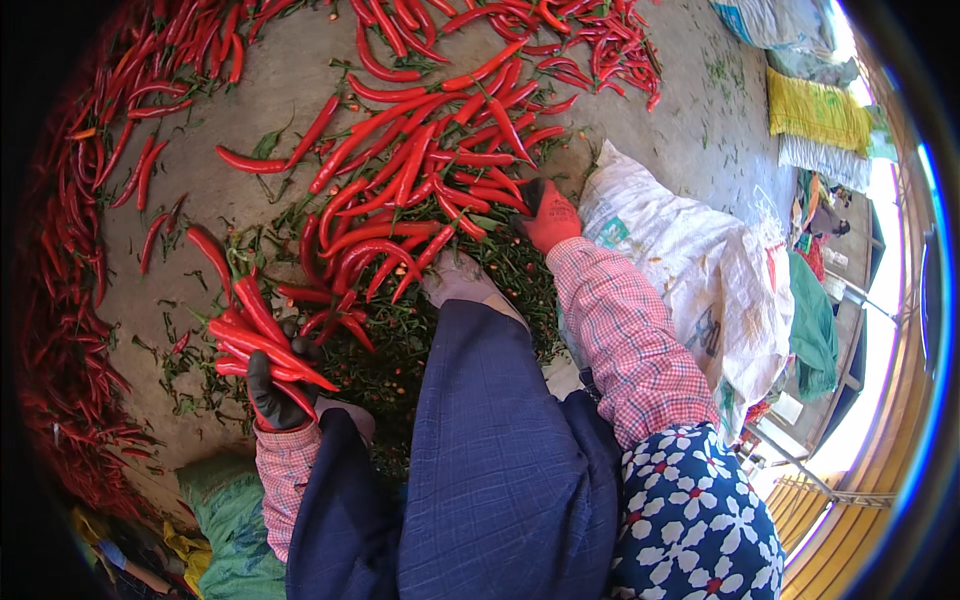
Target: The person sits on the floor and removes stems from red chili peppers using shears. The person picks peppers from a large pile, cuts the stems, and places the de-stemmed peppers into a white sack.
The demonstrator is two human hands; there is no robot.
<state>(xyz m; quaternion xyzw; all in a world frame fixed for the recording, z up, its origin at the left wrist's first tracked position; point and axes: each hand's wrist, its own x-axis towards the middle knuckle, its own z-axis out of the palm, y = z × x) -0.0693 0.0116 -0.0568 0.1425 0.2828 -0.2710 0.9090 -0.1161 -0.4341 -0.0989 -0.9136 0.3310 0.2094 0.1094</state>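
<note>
My left hand (279,386), in a black and red work glove, is closed around a bunch of long red chili peppers (259,341) at the lower left. Their green stems point up and to the left. My right hand (550,214), gloved in red with dark fingertips, is at the right edge of a loose heap of red chilies (409,165) on the concrete floor. Its fingertips are close to the pepper ends; whether they grip one cannot be told. Plucked green stems (517,277) lie under and around my feet.
More chilies (67,300) spread along the left. A white woven sack (675,240) lies beside my right forearm, a green sack (232,517) at the lower left. Filled sacks, including a yellow one (817,105), stand at the upper right. A person (829,217) is farther off at right.
</note>
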